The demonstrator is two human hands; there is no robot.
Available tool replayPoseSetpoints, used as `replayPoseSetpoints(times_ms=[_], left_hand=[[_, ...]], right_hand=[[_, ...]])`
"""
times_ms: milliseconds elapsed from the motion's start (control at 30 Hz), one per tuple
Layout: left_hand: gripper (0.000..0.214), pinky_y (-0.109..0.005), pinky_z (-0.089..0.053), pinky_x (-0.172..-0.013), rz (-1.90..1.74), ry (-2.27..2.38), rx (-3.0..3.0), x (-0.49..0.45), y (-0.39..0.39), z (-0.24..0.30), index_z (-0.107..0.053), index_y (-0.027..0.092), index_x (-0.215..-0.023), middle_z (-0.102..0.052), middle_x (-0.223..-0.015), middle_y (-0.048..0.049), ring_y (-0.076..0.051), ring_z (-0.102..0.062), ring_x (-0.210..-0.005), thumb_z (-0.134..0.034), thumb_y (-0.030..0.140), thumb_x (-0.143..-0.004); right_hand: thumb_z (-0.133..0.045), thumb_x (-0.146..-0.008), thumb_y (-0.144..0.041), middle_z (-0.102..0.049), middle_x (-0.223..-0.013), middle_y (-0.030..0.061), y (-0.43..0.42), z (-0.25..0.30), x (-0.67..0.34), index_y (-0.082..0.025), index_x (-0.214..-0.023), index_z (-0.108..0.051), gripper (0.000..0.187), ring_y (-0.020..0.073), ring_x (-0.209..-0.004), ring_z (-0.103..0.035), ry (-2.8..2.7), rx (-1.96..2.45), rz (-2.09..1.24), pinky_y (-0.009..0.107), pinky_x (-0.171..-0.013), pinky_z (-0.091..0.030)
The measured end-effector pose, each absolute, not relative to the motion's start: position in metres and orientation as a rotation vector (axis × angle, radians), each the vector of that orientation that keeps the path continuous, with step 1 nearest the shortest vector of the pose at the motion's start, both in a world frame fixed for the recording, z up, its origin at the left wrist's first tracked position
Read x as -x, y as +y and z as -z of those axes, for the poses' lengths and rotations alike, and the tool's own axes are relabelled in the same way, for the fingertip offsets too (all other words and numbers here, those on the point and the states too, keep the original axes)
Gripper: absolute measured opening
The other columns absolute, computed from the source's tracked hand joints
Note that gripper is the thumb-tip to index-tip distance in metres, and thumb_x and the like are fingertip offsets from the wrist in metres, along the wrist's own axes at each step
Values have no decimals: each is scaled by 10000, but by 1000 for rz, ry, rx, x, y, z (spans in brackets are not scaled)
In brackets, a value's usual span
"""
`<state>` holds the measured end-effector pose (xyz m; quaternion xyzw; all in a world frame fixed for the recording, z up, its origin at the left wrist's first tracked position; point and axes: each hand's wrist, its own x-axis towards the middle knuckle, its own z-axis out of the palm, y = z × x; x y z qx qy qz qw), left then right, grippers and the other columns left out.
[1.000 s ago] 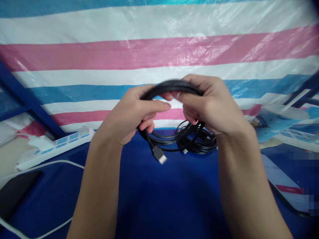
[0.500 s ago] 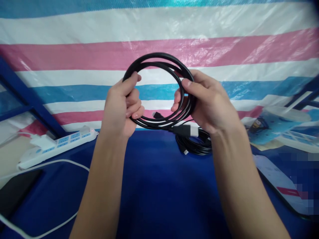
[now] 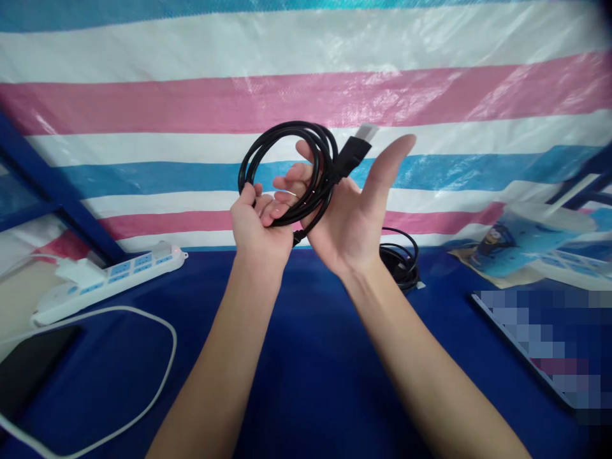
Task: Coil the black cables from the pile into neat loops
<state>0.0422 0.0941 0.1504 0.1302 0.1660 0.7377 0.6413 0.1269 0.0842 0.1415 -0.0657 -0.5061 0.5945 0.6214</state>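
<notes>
A coiled black cable (image 3: pixel 253 153), which looks like an HDMI cable, is held up above the blue table. Its wide black plug (image 3: pixel 354 156), with a clear cap on the end, points up to the right. My left hand (image 3: pixel 262 220) is closed around the lower left of the coil. My right hand (image 3: pixel 356 213) is palm up with its thumb stretched away, and its fingers reach behind the coil's right side, touching it without a grip. A second connector (image 3: pixel 299 238) hangs between my hands. Behind my right wrist lies another black cable coil (image 3: pixel 404 271), partly hidden.
A white power strip (image 3: pixel 138 266) with a plugged-in adapter is at the left, near a white cord (image 3: pixel 173 347) and a black flat device (image 3: pixel 33 363). On the right are a blue cup (image 3: pixel 521 239) with a straw and a phone-like slab (image 3: pixel 526 347). A striped sheet (image 3: pixel 191 108) hangs behind.
The coil has narrowed and tilted, its plug swinging from the bottom to the upper right. My right hand has let go its thumb grip and turned palm up, moving left; my left hand moved right and lower.
</notes>
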Motion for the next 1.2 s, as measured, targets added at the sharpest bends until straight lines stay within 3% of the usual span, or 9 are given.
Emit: replayPoseSetpoints(times_ms=[133, 300, 400, 567, 733, 867, 1000, 1100, 1200], left_hand=[[240, -143, -328, -383, -1594, 418, -515, -42, 94, -152, -458, 169, -683, -214, -391, 115, -21, -261, -306, -432, 162, -922], [61, -168, -386, -392, -1398, 627, -1195, -21, 86, -158, -619, 138, -784, -326, -435, 95, -29, -325, -341, -626, 87, -753], [87, -156, -314, -319, -1187, 625, -1454, -9, 74, -162, -662, 159, -809, -282, -398, 98, -27, -274, -287, -651, 112, -737], [144, -171, -223, -223, -1015, 402, -1411, -8, 62, -163, -651, 204, -724, -210, -296, 107, -38, -143, -196, -583, 299, -809], [182, -165, -320, -289, -1279, 645, -1438, -18, 74, -160, -618, 172, -673, -287, -357, 88, -41, -281, -249, -596, 259, -831], [175, -160, -326, -314, -1660, 951, -1524, -24, 94, -146, -568, 182, -612, -369, -420, 72, -47, -352, -307, -679, 165, -746], [166, -180, -314, -327, -1649, 1028, -1493, -22, 108, -133, -586, 185, -632, -449, -466, 36, -81, -448, -345, -636, 204, -789], [197, -169, -236, -320, -1684, 999, -1336, -21, 111, -133, -550, 175, -602, -406, -492, 49, -43, -355, -338, -669, 196, -758], [154, -157, -157, -319, -1610, 864, -1265, -19, 106, -140, -554, 173, -647, -307, -476, 82, -18, -230, -341, -691, 164, -716]], right_hand=[[-570, -864, -173, -295, -486, -95, 81, -150, -133, -205, -976, -533, 122, 77, -393, -269, -1131, 302, -1184, 198, -445, -377], [-569, -856, -153, -188, -450, -116, 74, -167, -179, -148, -927, -590, 74, 37, -367, -101, -1462, 537, -1276, 176, -345, -202], [-622, -819, -182, -249, -420, -112, 74, -168, -195, -148, -903, -612, 91, 32, -343, -167, -1595, 668, -1284, 178, -343, -265], [-609, -795, -138, -459, -471, -37, 79, -163, -188, -159, -808, -587, 33, 96, -400, -450, -1616, 679, -1013, 227, -422, -426], [-598, -818, -163, -283, -445, -88, 80, -162, -182, -174, -811, -585, 18, 38, -327, -243, -1515, 750, -1012, 180, -307, -299], [-593, -844, -204, -337, -462, -62, 79, -162, -177, -162, -765, -589, 90, 58, -314, -337, -1613, 851, -696, 192, -278, -271], [-588, -859, -191, -463, -487, -41, 75, -163, -176, -158, -834, -596, 43, 99, -346, -485, -1874, 933, -609, 211, -325, -364], [-593, -855, -179, -494, -473, -45, 74, -162, -177, -166, -883, -590, 30, 119, -380, -525, -1960, 812, -772, 232, -404, -440], [-587, -840, -167, -422, -426, -79, 79, -158, -174, -169, -906, -594, 66, 86, -326, -418, -1783, 686, -993, 239, -411, -454]])
